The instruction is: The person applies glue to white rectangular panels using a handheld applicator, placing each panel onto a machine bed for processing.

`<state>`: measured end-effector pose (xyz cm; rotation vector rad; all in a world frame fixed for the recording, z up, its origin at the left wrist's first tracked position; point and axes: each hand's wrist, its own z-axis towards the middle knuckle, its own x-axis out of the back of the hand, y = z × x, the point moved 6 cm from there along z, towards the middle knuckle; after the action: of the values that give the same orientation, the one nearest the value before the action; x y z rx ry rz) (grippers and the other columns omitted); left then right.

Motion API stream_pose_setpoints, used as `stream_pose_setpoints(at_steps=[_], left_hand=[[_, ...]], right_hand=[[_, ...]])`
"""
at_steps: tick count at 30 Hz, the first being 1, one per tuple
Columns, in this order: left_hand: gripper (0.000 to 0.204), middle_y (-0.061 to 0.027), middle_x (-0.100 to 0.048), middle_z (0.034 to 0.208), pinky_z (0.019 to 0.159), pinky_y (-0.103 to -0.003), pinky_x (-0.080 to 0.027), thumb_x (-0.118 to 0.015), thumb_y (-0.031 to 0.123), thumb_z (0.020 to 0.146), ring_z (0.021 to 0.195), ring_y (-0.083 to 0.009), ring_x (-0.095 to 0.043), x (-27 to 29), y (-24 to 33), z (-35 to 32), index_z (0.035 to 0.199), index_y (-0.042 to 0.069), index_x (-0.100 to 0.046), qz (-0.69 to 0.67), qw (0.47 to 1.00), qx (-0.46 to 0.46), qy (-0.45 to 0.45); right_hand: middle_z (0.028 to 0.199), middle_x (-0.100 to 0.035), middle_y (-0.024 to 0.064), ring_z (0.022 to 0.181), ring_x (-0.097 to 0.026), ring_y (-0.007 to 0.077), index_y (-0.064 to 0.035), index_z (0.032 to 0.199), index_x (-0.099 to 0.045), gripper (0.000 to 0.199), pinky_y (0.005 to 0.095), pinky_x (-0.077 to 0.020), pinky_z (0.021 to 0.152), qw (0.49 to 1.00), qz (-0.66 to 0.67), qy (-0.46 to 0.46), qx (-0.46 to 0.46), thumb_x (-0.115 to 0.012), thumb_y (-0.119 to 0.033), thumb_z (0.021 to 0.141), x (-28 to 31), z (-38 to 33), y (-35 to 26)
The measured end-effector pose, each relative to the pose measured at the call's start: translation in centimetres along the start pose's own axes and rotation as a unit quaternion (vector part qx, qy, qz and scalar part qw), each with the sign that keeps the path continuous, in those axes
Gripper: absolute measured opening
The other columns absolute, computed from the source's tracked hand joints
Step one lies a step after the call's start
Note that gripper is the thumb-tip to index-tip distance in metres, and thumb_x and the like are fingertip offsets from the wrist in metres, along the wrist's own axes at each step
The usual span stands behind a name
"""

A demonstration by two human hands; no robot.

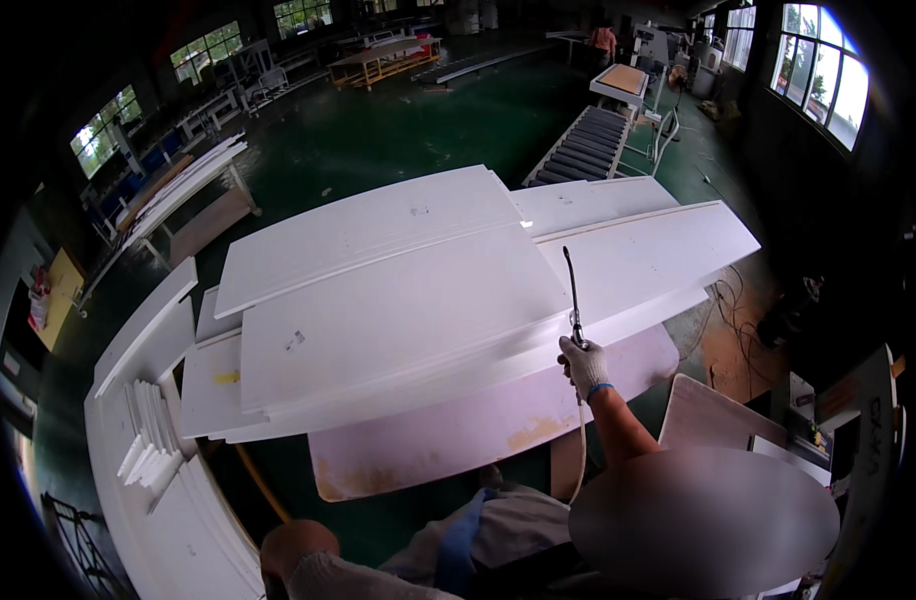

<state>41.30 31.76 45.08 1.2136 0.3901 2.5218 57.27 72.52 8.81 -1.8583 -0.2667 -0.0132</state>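
Observation:
My right hand (584, 366), in a white knit glove with a blue cuff, is closed round the handle of an air blow gun (576, 322). Its long thin dark nozzle points away from me, over the white panels. From the grip a pale hose (581, 450) hangs down toward my body. Beyond and left of that hand, large white panels (408, 300) lie stacked and overlapping on a pale worn board (438, 460). At the lower left only my bent left elbow (298, 545) shows; the left hand is out of sight.
More white panels and narrow strips (153, 430) are stacked at the left. A roller conveyor (583, 145) lies beyond the stack, with a person (604, 42) farther back. Loose cables (733, 300) trail over the floor at right. A blurred oval covers the lower right.

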Motion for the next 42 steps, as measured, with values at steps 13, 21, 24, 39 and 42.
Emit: stream_pose_setpoints(at_steps=[13,21,24,39,42], left_hand=[[0.009,-0.0078,-0.064,0.086,0.071,-0.046,-0.058,-0.061,0.012,0.093,0.086,-0.0293,-0.068,5.5,-6.9,-2.9,0.085,0.008,-0.064,0.133,0.962,-0.043,0.233],[0.02,-0.0092,-0.063,0.088,0.089,-0.048,-0.049,-0.065,0.023,0.097,0.085,-0.0302,-0.062,5.9,-8.8,-4.5,0.099,0.004,-0.071,-0.201,0.975,0.016,0.089],[0.05,-0.0099,-0.069,0.098,0.088,-0.045,-0.05,-0.076,0.039,0.09,0.093,-0.0294,-0.065,6.7,-9.6,-5.3,0.121,0.0,-0.068,-0.327,0.939,0.009,0.106],[0.048,-0.0219,-0.062,0.133,0.113,-0.052,-0.043,-0.053,0.013,0.091,0.129,-0.0392,-0.058,-2.9,-18.3,-37.2,0.137,0.0,-0.058,0.545,0.625,0.559,-0.038],[0.041,-0.0188,-0.069,0.124,0.099,-0.05,-0.053,-0.057,0.009,0.087,0.116,-0.0377,-0.067,4.4,-15.7,-31.4,0.127,0.003,-0.065,0.484,0.656,0.579,-0.013]], right_hand=[[0.059,-0.055,0.0036,0.049,-0.053,0.0153,-0.0025,0.078,-0.062,0.031,0.0355,-0.0431,0.049,0.995,-0.07,0.052,0.044,-0.073,-0.029,0.09,0.6,10.9,-3.2],[0.059,-0.055,0.0044,0.042,-0.044,0.0131,-0.005,0.07,-0.06,0.025,0.0314,-0.0354,0.039,0.996,0.015,0.045,-0.073,-0.073,-0.02,0.085,0.1,11.4,-2.9],[0.06,-0.056,0.005,0.042,-0.043,0.0125,-0.0042,0.071,-0.061,0.022,0.0305,-0.0348,0.039,0.992,0.068,0.052,-0.096,-0.074,-0.016,0.084,0.4,11.9,-2.0],[0.06,-0.053,-0.0011,0.041,-0.039,0.009,-0.0055,0.084,-0.07,0.013,0.0255,-0.0314,0.04,0.966,0.169,0.19,-0.051,-0.073,-0.018,0.088,3.5,-5.3,2.6],[0.073,-0.063,0.0036,0.047,-0.047,0.009,-0.0029,0.11,-0.07,0.029,0.0255,-0.0357,0.042,0.944,0.283,0.141,0.09,-0.071,-0.029,0.096,6.1,-5.3,-3.4]])
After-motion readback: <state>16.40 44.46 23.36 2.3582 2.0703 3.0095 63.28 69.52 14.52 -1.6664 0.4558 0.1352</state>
